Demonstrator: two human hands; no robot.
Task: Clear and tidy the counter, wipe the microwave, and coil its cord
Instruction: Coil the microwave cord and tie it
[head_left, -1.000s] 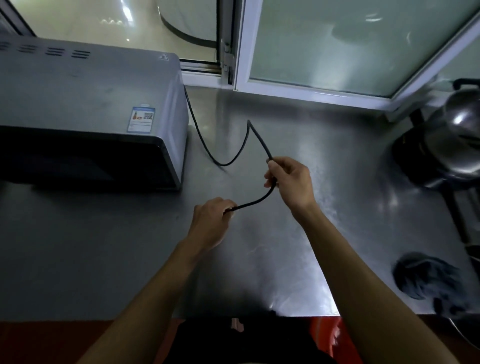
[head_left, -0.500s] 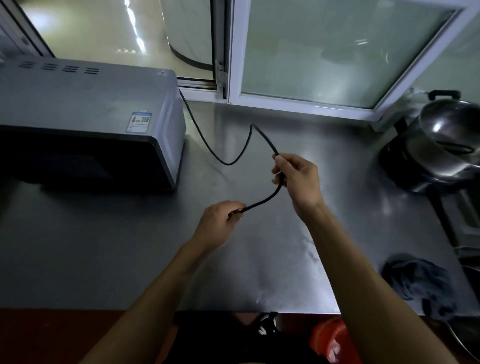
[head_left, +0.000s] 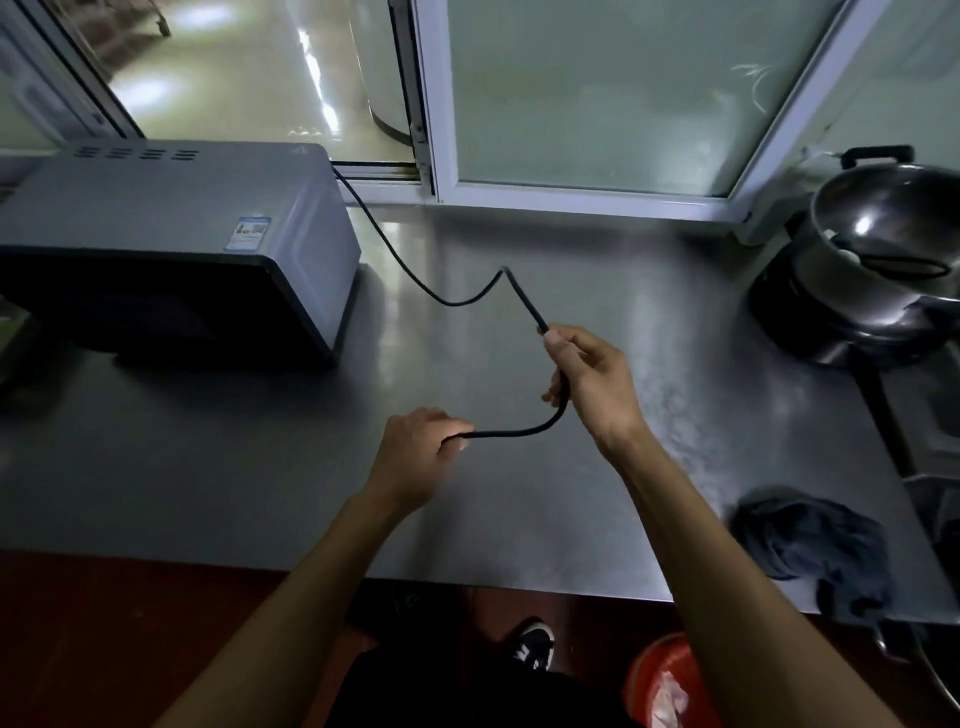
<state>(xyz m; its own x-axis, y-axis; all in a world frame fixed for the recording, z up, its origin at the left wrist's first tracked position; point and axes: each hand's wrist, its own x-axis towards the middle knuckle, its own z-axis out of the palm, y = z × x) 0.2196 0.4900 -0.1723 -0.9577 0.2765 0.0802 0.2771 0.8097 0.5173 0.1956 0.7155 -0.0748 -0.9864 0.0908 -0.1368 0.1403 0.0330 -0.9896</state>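
Note:
A grey microwave (head_left: 171, 218) stands at the left of the steel counter (head_left: 519, 509). Its black cord (head_left: 415, 273) leaves the back right corner, sags across the counter, bends sharply and rises into my right hand (head_left: 592, 379), which grips it above the counter. From there the cord curves down and left into my left hand (head_left: 415, 457), which is closed around its end; the plug is hidden inside that fist.
A dark crumpled cloth (head_left: 815, 540) lies near the counter's front right corner. A steel pot (head_left: 883, 244) sits on a black burner at the right. Window frames (head_left: 587, 197) line the back edge. A red bin (head_left: 665, 680) is on the floor below.
My hands and the cord have shifted slightly right and apart. The view has tilted, showing more floor and my shoe.

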